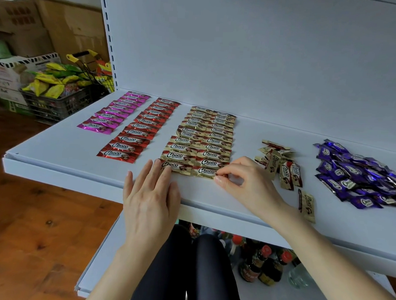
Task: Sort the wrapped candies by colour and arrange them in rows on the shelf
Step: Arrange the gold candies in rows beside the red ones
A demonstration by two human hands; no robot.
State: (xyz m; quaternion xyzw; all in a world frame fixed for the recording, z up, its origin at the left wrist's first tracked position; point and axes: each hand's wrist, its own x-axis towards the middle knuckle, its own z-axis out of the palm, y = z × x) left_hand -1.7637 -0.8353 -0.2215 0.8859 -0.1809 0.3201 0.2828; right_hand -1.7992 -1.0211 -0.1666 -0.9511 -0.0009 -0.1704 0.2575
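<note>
Right hand point(248, 183) pinches the right end of a gold candy point(205, 172) between thumb and forefinger; the wrapper reads "Choco" and lies flat at the front of the gold rows point(207, 136). Just left of that pinch, the left hand point(151, 193) lies flat with fingers straight, its tips touching the neighbouring gold wrapper point(177, 166), also marked "Choco". Further left of the grip run a red row point(140, 132) and a pink row point(113, 113), both with "Choco" lettering. Right of the pinching hand sits a loose gold pile point(282, 164), a stray gold piece point(307, 204) nearer the shelf point(64, 155) edge, and beyond them a purple heap point(362, 176). The small print under the logo is too fine to read.
</note>
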